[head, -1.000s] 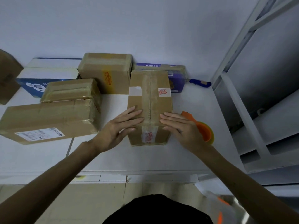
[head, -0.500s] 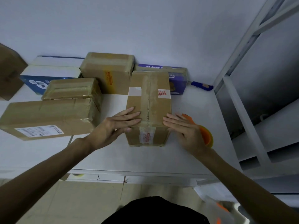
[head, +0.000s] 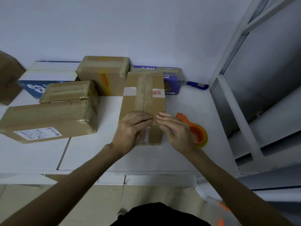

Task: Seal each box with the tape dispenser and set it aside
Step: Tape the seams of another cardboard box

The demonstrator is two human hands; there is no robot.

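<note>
White table [head: 105, 152], several cardboard boxes [head: 48, 118], orange tape dispenser [head: 197, 132], blue-handled cutter [head: 197, 85] at back.

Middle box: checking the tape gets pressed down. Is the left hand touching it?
Touching. The head view shows the left hand lying flat on the box top, at its near edge.

Packing room, taped parcels [head: 48, 118], metal racking [head: 234, 101]

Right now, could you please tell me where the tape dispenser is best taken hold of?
Probably grip the tape dispenser round its roll, from above with the right hand: it lies flat beside the box, roll nearest you, narrow tip pointing away.
</note>
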